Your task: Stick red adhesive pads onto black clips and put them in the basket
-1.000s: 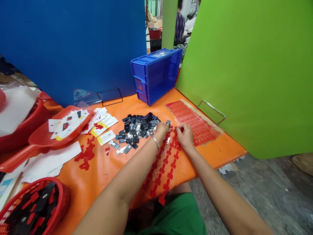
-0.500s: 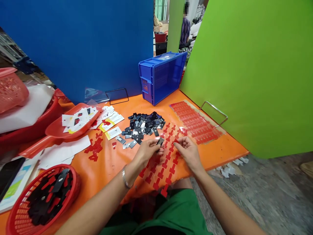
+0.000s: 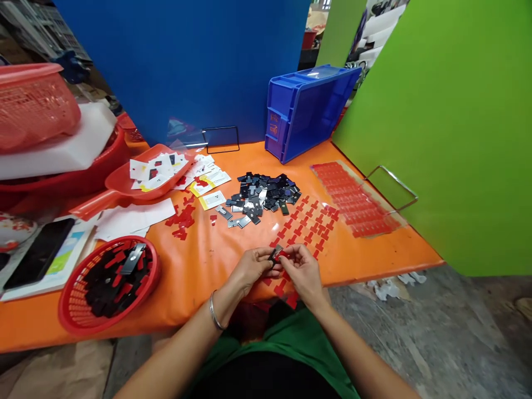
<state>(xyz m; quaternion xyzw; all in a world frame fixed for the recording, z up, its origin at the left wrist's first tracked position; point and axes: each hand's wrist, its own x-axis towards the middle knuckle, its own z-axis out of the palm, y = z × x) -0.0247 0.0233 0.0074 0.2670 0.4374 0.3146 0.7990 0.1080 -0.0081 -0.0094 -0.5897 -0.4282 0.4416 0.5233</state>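
Note:
My left hand (image 3: 252,269) is closed on a small flat black plate (image 3: 275,254), pinched between thumb and fingers above the table's front edge. Against that plate, my right hand (image 3: 306,272) pinches a small red sticker (image 3: 285,256), partly hidden by the fingers. Below both hands lies a clear sheet with rows of red T-shaped stickers (image 3: 308,239), its near end hanging over the edge. Beyond the hands is a loose pile of similar black and silvery plates (image 3: 266,195).
At left, a red basket (image 3: 66,296) holds black plates with red pieces. Behind it are loose red pieces (image 3: 181,217), a phone (image 3: 40,254) and a red scoop (image 3: 108,198) of cards. A blue crate (image 3: 286,119) and another red sticker sheet (image 3: 353,200) lie farther back.
My right hand has moved left from the sticker sheet to the black plate, bringing a red sticker against it. The head view has shifted, so the table appears moved.

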